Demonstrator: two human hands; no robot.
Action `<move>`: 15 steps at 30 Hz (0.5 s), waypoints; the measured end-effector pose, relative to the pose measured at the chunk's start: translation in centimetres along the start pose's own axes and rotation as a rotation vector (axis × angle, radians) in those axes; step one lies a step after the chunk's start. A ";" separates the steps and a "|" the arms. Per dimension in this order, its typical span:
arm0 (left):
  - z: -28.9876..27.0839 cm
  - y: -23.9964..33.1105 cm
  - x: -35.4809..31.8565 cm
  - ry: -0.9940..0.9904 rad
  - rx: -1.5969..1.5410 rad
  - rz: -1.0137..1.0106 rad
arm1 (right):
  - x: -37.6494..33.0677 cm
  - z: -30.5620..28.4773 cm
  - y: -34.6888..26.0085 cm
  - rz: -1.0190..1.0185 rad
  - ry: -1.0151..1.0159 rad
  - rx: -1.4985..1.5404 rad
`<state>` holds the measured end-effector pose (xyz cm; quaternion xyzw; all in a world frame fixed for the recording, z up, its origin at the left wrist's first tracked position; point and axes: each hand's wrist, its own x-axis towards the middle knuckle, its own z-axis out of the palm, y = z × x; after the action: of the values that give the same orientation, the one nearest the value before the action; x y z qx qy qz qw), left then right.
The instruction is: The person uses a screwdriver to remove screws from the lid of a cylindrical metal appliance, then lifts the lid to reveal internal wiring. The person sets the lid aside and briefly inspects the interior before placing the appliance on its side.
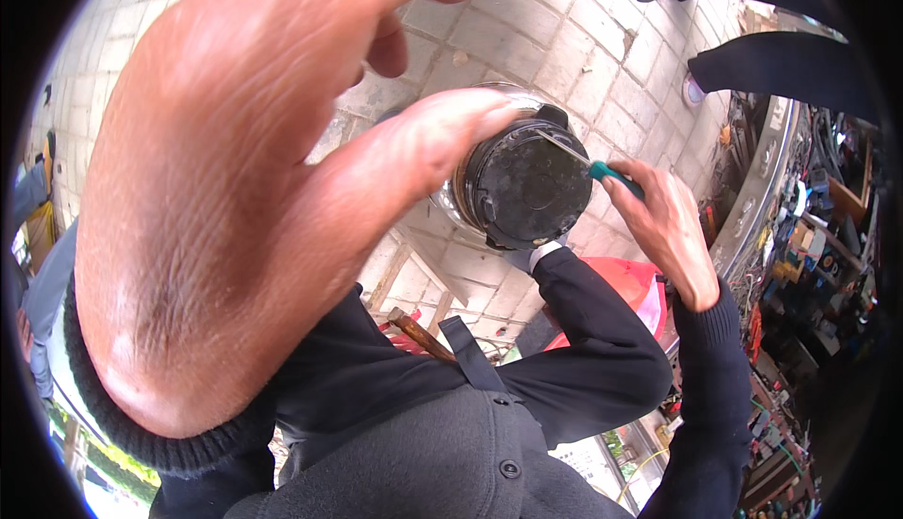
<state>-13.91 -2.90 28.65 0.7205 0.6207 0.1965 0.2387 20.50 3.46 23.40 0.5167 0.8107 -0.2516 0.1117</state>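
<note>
A round vessel with a glass-like, shiny body and a black round base (536, 185) sits in front of me, the base facing up. My right hand (663, 223) is closed around the green handle of a screwdriver (604, 173). Its thin metal shaft reaches over the base, with the tip near the far edge. Raised close to the camera, my left hand (254, 133) looks very large. Its thumb and fingers are apart with nothing between them. In the picture the thumb overlaps the vessel's rim; I cannot tell whether it touches. That hand hides part of the vessel's left side.
Paving bricks (508, 25) cover the ground. A wooden handle (420, 333) lies by my lap, and a red-pink bag or cloth (616, 284) is beyond my knee. Cluttered tools and parts (818, 265) fill the right side. Another person's dark-trousered leg (771, 68) stands upper right; someone else is at far left.
</note>
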 end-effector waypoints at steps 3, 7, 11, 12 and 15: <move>-0.1 0.7 0.5 -0.056 -0.003 -0.060 | -3.5 1.1 1.4 0.208 -0.134 0.267; 0.3 1.6 0.8 -0.086 0.007 -0.120 | -6.6 4.4 2.6 0.425 -0.279 0.454; 0.7 2.1 0.8 -0.113 0.009 -0.140 | -6.9 6.7 3.9 0.413 -0.166 0.791; 0.7 2.3 0.7 -0.122 -0.004 -0.146 | -6.9 7.2 4.2 0.408 -0.150 0.864; 0.8 2.1 1.0 -0.124 -0.012 -0.089 | -6.6 8.3 5.1 0.386 -0.133 1.041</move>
<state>-11.65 -2.18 29.22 0.7015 0.6350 0.1443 0.2894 27.32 -4.30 17.78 0.6257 0.4613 -0.6259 -0.0634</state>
